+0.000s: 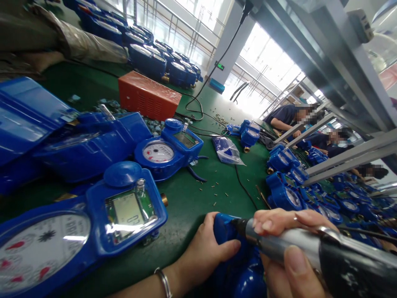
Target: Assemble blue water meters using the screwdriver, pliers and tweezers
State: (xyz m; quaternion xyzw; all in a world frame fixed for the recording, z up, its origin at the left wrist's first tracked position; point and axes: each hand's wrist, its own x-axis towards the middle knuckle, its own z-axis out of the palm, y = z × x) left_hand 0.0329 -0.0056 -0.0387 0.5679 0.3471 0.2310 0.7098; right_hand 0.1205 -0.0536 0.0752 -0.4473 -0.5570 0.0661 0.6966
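Note:
My left hand (206, 248) grips a blue water meter (229, 256) at the bottom centre of the green bench, fingers wrapped round its body. My right hand (288, 256) is closed round a silver and black electric screwdriver (313, 248), whose dark tip rests against the top of that meter. A bangle sits on my left wrist. A finished blue meter with a dial and small screen (77, 227) lies close at the lower left. Another one (169, 151) lies further back.
An orange metal box (149, 95) stands at the back, cables trailing from it. A plastic bag (228, 150) and scattered small screws lie mid-bench. Many blue meters (310, 190) crowd the right side and the far left. Other people work at the right rear under a metal frame.

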